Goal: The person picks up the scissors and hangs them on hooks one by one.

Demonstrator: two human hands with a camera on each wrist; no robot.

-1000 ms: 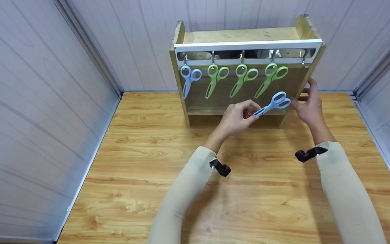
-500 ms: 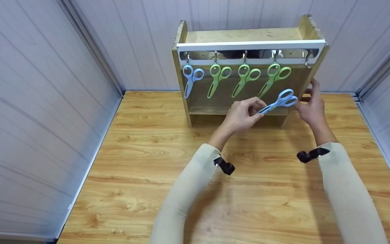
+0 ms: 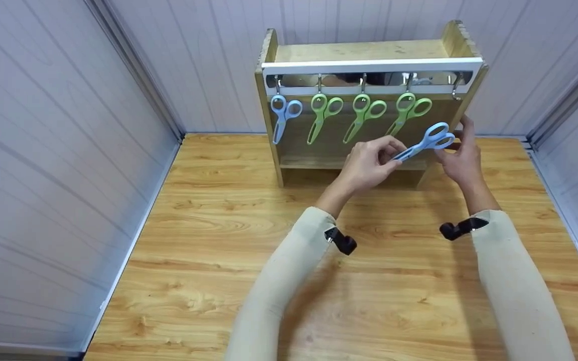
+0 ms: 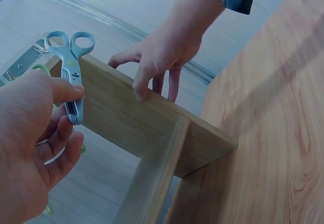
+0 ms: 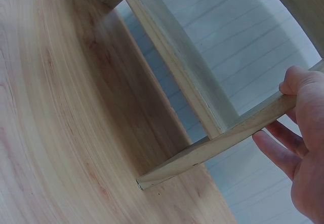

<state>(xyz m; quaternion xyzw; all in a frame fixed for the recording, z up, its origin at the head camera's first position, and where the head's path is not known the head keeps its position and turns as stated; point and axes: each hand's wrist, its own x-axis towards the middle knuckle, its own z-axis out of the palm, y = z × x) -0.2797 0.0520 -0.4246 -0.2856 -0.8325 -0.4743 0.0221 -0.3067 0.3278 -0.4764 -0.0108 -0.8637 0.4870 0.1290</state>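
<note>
My left hand (image 3: 369, 161) pinches a pair of light blue scissors (image 3: 425, 144) by the blades between thumb and fingers. The handle loops point up and right, just below the rightmost hook (image 3: 456, 91) of the rack. In the left wrist view the scissors (image 4: 73, 67) stand with loops up and blades together. My right hand (image 3: 460, 159) grips the right side panel of the wooden rack (image 3: 356, 51). The right wrist view shows the thumb on one face of that panel (image 5: 217, 145) and the fingers on the other.
Blue scissors (image 3: 280, 119) and green scissors (image 3: 319, 118), (image 3: 362, 118), (image 3: 405, 113) hang by one loop from the other hooks on the white rail (image 3: 369, 66). The rack stands on a wood-grain table (image 3: 208, 240), with pale panel walls (image 3: 58, 150) at the back and sides.
My left hand has carried the blue scissors up and to the right, toward the rightmost hook. The right hand keeps its hold on the side panel. The head view has shifted slightly.
</note>
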